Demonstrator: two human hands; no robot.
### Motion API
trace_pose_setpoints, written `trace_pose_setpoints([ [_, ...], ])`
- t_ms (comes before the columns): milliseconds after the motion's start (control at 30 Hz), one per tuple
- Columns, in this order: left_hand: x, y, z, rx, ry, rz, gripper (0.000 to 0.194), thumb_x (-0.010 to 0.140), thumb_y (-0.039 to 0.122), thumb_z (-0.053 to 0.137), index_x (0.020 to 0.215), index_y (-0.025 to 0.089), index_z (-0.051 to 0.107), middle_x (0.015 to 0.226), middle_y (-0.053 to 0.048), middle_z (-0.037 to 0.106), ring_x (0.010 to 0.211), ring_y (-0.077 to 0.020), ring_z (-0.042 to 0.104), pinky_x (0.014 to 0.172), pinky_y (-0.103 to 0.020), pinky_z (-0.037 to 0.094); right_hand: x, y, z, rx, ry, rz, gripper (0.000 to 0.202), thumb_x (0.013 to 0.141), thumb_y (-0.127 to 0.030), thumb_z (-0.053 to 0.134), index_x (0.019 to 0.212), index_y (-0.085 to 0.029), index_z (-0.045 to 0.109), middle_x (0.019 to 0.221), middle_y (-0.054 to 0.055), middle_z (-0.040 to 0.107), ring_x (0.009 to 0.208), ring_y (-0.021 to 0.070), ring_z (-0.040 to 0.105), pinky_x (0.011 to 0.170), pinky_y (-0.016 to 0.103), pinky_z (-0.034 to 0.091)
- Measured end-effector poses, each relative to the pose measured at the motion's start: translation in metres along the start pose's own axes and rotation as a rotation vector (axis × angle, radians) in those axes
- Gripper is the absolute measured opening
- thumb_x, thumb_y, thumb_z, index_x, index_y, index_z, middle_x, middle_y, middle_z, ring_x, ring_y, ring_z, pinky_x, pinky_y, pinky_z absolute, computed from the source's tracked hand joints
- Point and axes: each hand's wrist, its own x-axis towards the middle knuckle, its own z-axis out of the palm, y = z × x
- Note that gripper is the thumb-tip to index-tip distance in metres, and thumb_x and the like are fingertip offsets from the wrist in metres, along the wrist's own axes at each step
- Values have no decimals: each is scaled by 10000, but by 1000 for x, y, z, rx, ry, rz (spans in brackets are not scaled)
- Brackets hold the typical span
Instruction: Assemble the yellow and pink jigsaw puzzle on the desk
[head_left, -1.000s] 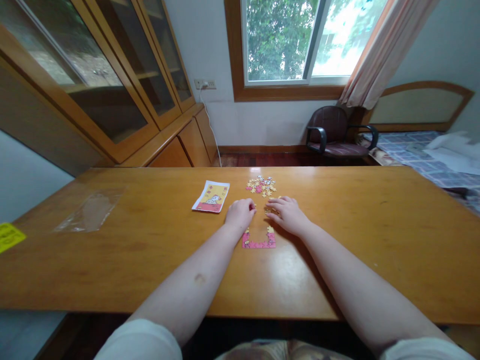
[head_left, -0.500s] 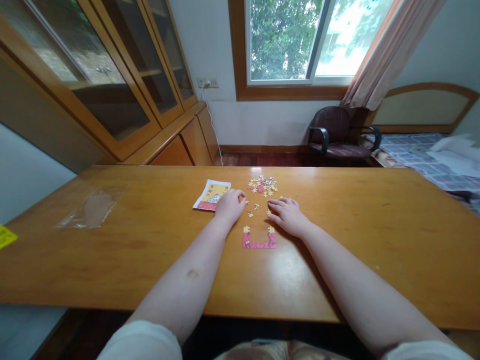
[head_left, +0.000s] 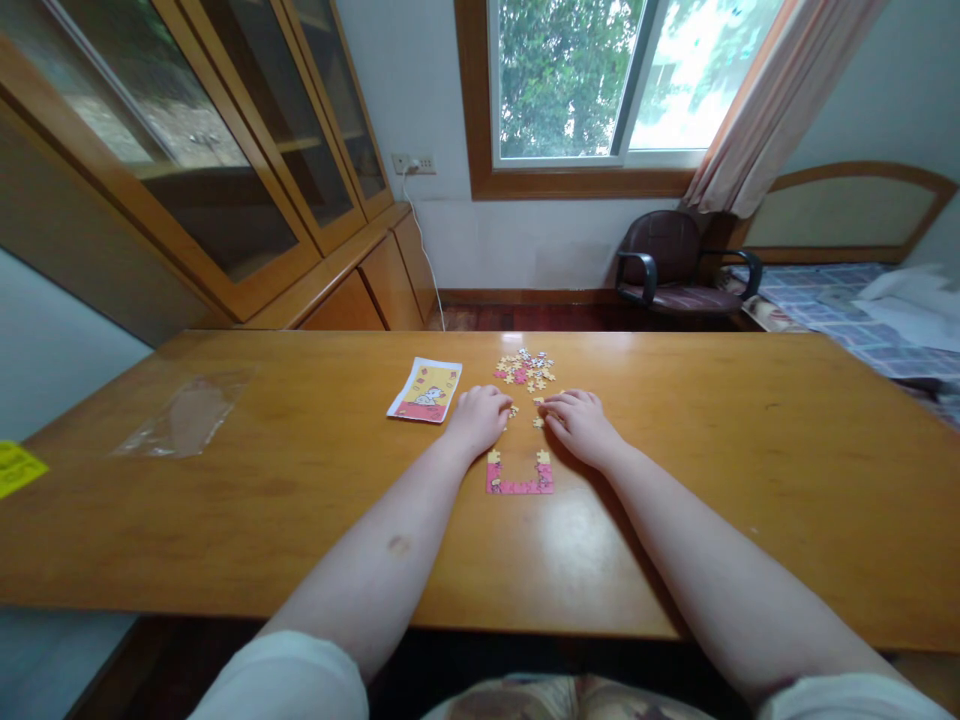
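Observation:
My left hand [head_left: 480, 415] rests on the table with its fingers curled together. At its fingertips lies a small yellow puzzle piece [head_left: 514, 411]; what the fingers hold, if anything, is hidden. Facing it, my right hand [head_left: 579, 424] lies palm down with slightly bent fingers, beside a loose piece [head_left: 538, 423]. Nearer to me is a U-shaped run of joined pieces [head_left: 520, 488], pink along the bottom with yellow tips at both upper ends. A heap of loose pieces [head_left: 525, 372], yellow, pink and white, lies beyond both hands.
Left of my left hand lies a picture card [head_left: 424, 390] with a white animal on yellow and pink. Farther left are a clear plastic bag [head_left: 184, 418] and a yellow label [head_left: 19, 468]. The wooden table [head_left: 315, 500] stands before a glass-door cabinet [head_left: 330, 240] and a chair [head_left: 667, 265].
My left hand has moved right, away from the picture card, toward the loose pieces. My right hand has shifted slightly, its fingers a little more bent. The joined pieces stay put.

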Motion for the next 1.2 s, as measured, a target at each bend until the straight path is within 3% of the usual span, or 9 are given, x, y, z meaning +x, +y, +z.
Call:
trace_pose_setpoints([
  [133,-1,3,2,-16,-28,4,241,886,289,531,1026,257,724,1054,-63,665,1021,-221,562,922,-354,420,1,3,3,-12,-7,14,351,947,-288,404,1169,-241,672,1251,61,647,1142,249,492,998,423,285],
  [300,0,3,5,-48,-50,58,240,886,241,527,1006,287,730,1048,-47,670,1011,-213,561,918,-352,417,1,4,7,-32,-26,11,376,945,-332,421,1255,-249,617,1329,53,595,1201,276,447,1082,498,182],
  [433,0,3,5,-28,-33,36,289,878,174,504,1057,275,708,1053,-49,671,1012,-210,562,916,-346,415,0,2,3,5,26,-14,332,934,-267,421,1129,-260,689,1249,47,644,1120,246,491,1074,466,213],
  [567,-1,4,3,20,-27,12,242,882,329,543,1021,240,719,1055,-65,665,1005,-231,559,904,-363,422,0,0,0,37,32,-49,270,881,-240,491,988,-251,739,1123,51,693,1061,240,508,1063,455,233],
  [700,-1,4,2,27,-41,27,224,880,329,547,965,254,740,1031,-53,671,985,-226,562,887,-352,425,-1,1,-1,57,33,-89,260,860,-214,506,906,-255,758,1073,46,700,1033,228,510,1050,446,244],
  [1200,1,5,4,2,-72,8,150,854,274,578,893,216,711,1000,-57,678,971,-227,583,883,-354,447,1,6,4,77,66,-122,250,851,-160,521,859,-239,757,1019,46,708,991,217,533,983,412,307],
])
